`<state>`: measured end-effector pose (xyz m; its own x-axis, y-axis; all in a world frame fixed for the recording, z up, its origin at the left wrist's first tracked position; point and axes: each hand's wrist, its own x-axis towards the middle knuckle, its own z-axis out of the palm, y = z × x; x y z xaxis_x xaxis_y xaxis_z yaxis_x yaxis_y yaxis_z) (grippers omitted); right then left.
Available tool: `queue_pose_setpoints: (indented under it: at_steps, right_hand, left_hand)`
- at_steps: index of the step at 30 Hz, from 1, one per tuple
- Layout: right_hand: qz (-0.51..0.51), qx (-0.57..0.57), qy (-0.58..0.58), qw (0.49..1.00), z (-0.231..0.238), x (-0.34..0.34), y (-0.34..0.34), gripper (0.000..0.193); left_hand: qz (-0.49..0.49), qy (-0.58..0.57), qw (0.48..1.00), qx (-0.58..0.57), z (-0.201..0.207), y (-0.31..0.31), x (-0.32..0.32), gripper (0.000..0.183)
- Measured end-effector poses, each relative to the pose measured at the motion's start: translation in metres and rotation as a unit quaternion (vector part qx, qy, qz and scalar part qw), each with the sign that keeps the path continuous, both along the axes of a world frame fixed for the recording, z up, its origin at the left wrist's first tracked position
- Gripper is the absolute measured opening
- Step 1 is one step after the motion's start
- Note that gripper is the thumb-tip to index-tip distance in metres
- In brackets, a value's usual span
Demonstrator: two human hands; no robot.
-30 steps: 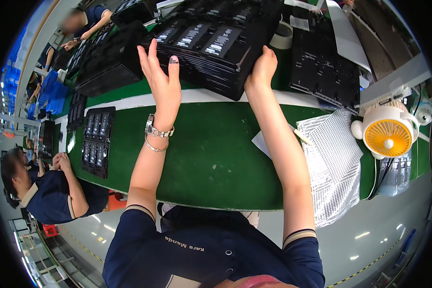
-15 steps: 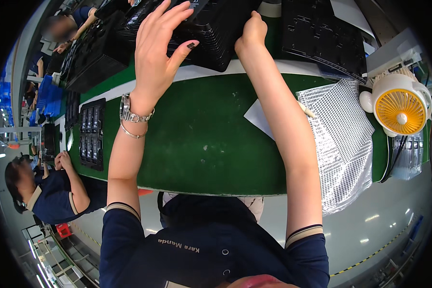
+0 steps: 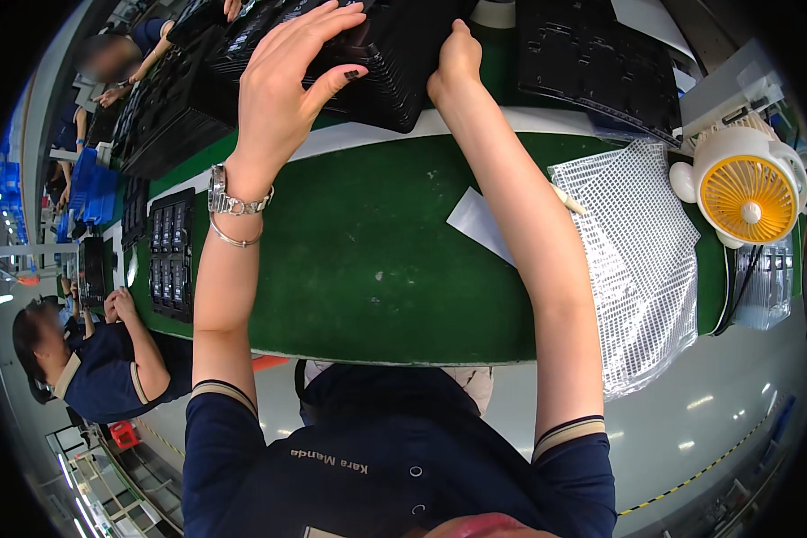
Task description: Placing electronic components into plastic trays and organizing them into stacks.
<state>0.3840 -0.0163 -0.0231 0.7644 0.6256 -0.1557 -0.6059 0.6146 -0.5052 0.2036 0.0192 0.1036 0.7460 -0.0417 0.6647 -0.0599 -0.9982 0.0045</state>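
Observation:
A tall stack of black plastic trays [image 3: 381,90] stands at the far side of the green table. My left hand [image 3: 282,85] is at its left front, fingers stretched out over the tray edges and thumb apart. Against the stack's right side is my right hand [image 3: 458,65]; its fingers are mostly hidden, so their grip does not show. My left wrist carries a metal watch [image 3: 220,190] and a thin bangle [image 3: 234,239].
A small black tray with filled pockets [image 3: 170,255] lies left on the table [image 3: 377,260]. More black trays [image 3: 601,67] stand far right. White grid-patterned plastic sheeting [image 3: 632,260], white paper [image 3: 477,222] and a white-yellow fan [image 3: 749,204] are at right. A co-worker [image 3: 108,368] sits at left.
Both my hands and the tray stack have shifted slightly to the left. More of the white paper beside my right forearm shows.

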Motion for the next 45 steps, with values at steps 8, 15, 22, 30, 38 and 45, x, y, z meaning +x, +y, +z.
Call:
queue_pose_setpoints:
  at_steps: [8,15,22,30,38,45]
  right_hand:
    - [0.027,0.033,0.018,0.999,0.007,-0.004,0.0,0.052]
    - [0.021,0.026,0.024,0.999,0.004,-0.002,-0.002,0.051]
    - [0.0,0.002,0.012,1.0,0.0,0.0,0.002,0.05]
    - [0.006,0.023,0.021,0.999,0.002,-0.002,0.001,0.05]
    - [0.013,0.017,0.028,0.999,0.004,-0.002,-0.001,0.051]
    - [0.016,0.007,0.035,0.999,0.006,-0.002,0.0,0.051]
  left_hand:
    - [0.006,-0.015,1.0,-0.005,-0.001,0.0,0.001,0.04]
    - [0.001,-0.019,1.0,-0.002,-0.003,0.0,0.003,0.044]
    - [-0.002,-0.013,1.0,0.022,-0.003,0.001,0.002,0.051]
    - [0.001,-0.027,0.999,0.036,-0.007,0.001,0.003,0.051]
    - [-0.001,-0.024,0.999,0.043,-0.009,0.002,0.003,0.059]
    - [-0.004,-0.037,0.996,0.081,-0.012,0.005,0.004,0.06]
